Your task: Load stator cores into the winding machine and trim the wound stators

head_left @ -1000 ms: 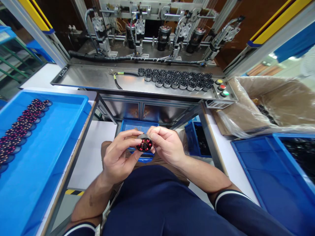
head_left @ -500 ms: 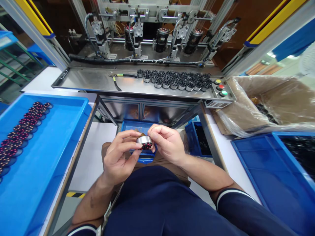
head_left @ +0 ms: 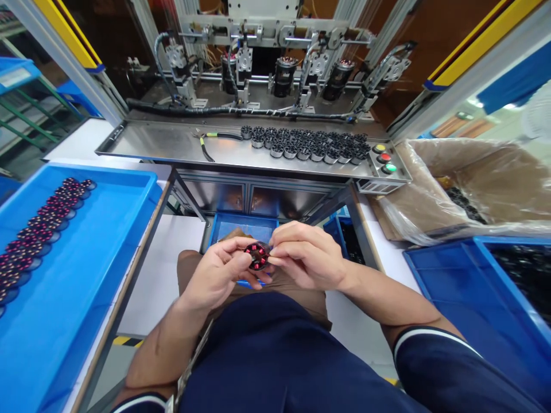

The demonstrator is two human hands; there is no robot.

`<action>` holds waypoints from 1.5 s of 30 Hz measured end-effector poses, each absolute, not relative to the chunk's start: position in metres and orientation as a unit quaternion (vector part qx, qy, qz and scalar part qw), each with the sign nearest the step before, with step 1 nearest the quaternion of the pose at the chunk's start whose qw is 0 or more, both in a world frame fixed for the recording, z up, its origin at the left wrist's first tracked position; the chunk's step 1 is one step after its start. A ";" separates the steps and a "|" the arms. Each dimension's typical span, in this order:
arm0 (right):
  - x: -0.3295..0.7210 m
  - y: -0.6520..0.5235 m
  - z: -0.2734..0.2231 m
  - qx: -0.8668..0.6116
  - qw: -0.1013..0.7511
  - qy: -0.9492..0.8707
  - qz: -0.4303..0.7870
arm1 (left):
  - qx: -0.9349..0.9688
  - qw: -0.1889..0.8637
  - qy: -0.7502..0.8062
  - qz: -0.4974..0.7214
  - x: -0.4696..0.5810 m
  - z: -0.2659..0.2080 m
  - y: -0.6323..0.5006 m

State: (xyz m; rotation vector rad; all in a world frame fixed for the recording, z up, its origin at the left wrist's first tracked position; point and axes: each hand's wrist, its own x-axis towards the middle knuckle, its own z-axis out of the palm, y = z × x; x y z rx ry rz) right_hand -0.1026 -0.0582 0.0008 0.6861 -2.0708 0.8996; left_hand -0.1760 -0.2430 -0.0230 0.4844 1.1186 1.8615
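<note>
A round motor stator [head_left: 257, 256] with a black rim and red wire windings is held over my lap, its wound face turned up toward me. My left hand [head_left: 224, 267] is closed around its left side, thumb on the face. At the stator's right edge, the fingertips of my right hand [head_left: 307, 255] are pinched together; whatever lies between them is too small to make out, perhaps a wire end. Beyond my hands, several black and silver stator cores [head_left: 307, 143] stand in rows on the metal ledge, with green-and-black cutting pliers [head_left: 210, 140] lying left of them.
Left is a blue tray [head_left: 116, 229] with rows of wound stators [head_left: 38, 232]. The machine [head_left: 275, 34] stands ahead, with push buttons [head_left: 385, 157] on its ledge. To the right are a plastic-lined carton [head_left: 508, 183] and a blue bin [head_left: 456, 298]. Another blue bin [head_left: 245, 221] sits below my hands.
The stator has been tilted, so its red wound face now shows instead of its silver side. My right hand has moved slightly right, still pinching at the stator's edge.
</note>
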 end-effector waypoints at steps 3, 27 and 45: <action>-0.102 -0.055 -0.003 0.234 0.355 -0.781 0.457 | 0.196 0.380 0.468 0.773 -0.172 -0.020 -0.244; -0.100 -0.078 0.004 0.133 0.401 -0.791 0.442 | 0.218 0.249 0.487 0.808 -0.169 -0.019 -0.241; -0.098 -0.071 0.026 0.234 0.377 -0.790 0.424 | 0.218 0.499 0.390 0.743 -0.175 -0.007 -0.243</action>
